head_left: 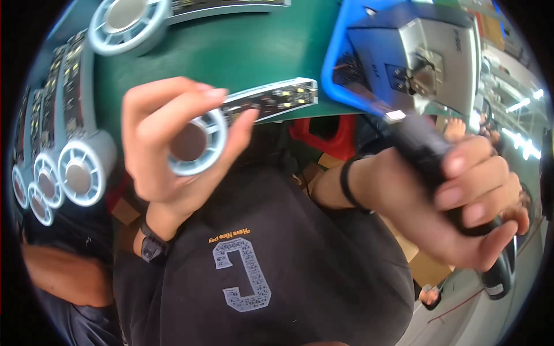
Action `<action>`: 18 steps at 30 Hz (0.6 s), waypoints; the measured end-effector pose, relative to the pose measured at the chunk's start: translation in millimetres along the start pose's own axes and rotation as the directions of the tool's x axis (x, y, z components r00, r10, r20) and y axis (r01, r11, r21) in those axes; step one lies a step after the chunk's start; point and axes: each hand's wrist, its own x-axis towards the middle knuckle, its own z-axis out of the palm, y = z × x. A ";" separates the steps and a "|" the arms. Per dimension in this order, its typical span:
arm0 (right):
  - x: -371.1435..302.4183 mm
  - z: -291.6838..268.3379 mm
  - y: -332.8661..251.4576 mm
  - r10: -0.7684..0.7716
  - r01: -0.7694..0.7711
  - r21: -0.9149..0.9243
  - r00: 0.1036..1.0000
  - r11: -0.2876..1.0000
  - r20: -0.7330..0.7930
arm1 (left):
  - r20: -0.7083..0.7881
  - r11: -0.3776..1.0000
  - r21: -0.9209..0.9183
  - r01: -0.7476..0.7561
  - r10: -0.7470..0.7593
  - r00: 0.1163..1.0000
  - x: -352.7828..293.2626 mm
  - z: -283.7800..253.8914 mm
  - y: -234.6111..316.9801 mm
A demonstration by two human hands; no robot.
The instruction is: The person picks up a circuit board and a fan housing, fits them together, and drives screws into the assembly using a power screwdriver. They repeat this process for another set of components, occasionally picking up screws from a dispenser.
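My left hand (158, 135) is closed round a handheld fan body (221, 144), a pale blue ringed head with a dark round middle. From the ring a slim handle with a bare circuit board (288, 97) points right, between my thumb and fingers, above the front edge of the green table. On the right, my right hand (476, 187) wraps round a black electric screwdriver (418, 141). It is tilted, its tip end toward the upper left, near a blue tray (330, 72). Motion blurs the tool and its tip.
Several similar fan bodies (86, 173) lie along the left, and another (124, 14) lies at the far side of the green table mat (259, 46). A grey-white boxy device (378, 46) stands in the tray. Below the table edge are a red stool (346, 135) and another person's arm (69, 274).
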 end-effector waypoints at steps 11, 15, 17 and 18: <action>41.3 -30.5 26.7 -0.133 0.099 -0.358 0.988 0.929 -0.072 | 0.003 0.995 0.099 -0.009 0.009 1.000 5.5 1.9 3.5; 51.9 -40.7 38.6 -0.031 0.035 -0.115 0.999 0.993 0.038 | -0.022 0.997 0.080 -0.016 0.018 1.000 -3.3 -3.0 0.6; 51.7 -39.9 38.6 -0.003 0.002 0.011 0.997 1.000 0.078 | -0.024 0.996 0.085 -0.018 0.020 0.999 -4.0 -7.5 -0.9; 48.7 -35.0 33.1 0.041 -0.042 0.005 0.995 0.999 0.092 | -0.032 0.996 0.085 -0.018 0.020 0.999 -5.3 -8.1 -1.0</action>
